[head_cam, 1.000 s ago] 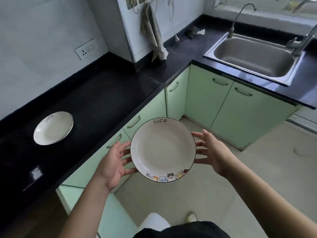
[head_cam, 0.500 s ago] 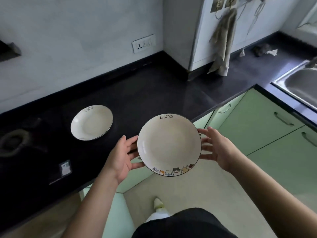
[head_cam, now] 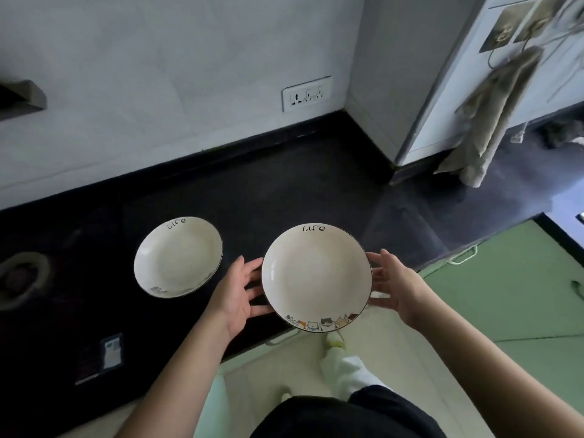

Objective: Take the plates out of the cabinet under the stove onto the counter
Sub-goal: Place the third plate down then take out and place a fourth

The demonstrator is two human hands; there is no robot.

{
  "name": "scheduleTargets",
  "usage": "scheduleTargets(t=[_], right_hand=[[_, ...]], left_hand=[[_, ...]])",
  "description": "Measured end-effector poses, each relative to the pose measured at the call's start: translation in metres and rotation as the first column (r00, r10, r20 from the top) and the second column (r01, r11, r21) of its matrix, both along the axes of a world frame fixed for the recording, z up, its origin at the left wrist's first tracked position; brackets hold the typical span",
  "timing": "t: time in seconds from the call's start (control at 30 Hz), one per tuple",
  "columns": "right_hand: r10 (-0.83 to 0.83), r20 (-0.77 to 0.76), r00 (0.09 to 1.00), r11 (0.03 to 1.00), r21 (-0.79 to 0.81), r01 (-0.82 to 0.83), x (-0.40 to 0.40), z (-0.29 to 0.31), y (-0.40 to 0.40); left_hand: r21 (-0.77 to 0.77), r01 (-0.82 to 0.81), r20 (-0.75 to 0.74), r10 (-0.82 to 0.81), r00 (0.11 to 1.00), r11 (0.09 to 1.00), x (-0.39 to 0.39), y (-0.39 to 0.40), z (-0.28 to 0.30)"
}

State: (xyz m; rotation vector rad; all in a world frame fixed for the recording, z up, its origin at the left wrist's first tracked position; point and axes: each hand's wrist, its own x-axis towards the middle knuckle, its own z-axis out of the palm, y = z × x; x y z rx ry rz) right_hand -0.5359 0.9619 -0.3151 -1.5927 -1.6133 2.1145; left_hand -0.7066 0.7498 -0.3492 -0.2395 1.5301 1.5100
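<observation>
I hold a white plate (head_cam: 316,276) with "life" written at its far rim and small cats along its near rim. My left hand (head_cam: 235,290) grips its left edge and my right hand (head_cam: 398,287) its right edge. The plate hovers level over the front edge of the black counter (head_cam: 284,191). A second matching plate (head_cam: 178,256) lies flat on the counter just to the left, close to my left hand but apart from it.
A stove burner (head_cam: 22,278) sits at the far left of the counter. A wall socket (head_cam: 306,93) is behind. A cloth (head_cam: 493,118) hangs at the right. Green cabinet doors (head_cam: 505,295) run below the counter on the right. My foot (head_cam: 344,365) stands on the floor.
My view turned left toward the counter. The held plate moved forward from over the floor to above the counter's front edge, beside the resting plate. Both hands kept their grip.
</observation>
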Motion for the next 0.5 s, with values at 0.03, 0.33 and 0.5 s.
scheduleTargets(t=[0.03,0.33,0.5], right_hand=[[-0.006,0.015,1.000,1.000,-0.010,0.006,-0.009,-0.005,0.010],[0.161,0.087,0.983,0.984,-0.094,-0.153,-0.089,-0.037,0.096],[0.202,0.123,0.972,0.975,-0.116,-0.188,-0.122,-0.057,0.126]], left_hand=[[-0.012,-0.006,-0.006,0.006,1.000,1.000,-0.005,0.009,-0.004],[-0.089,-0.169,0.033,0.173,0.984,0.982,-0.045,0.076,-0.026],[-0.110,-0.255,0.051,0.261,0.964,0.961,-0.057,0.100,-0.033]])
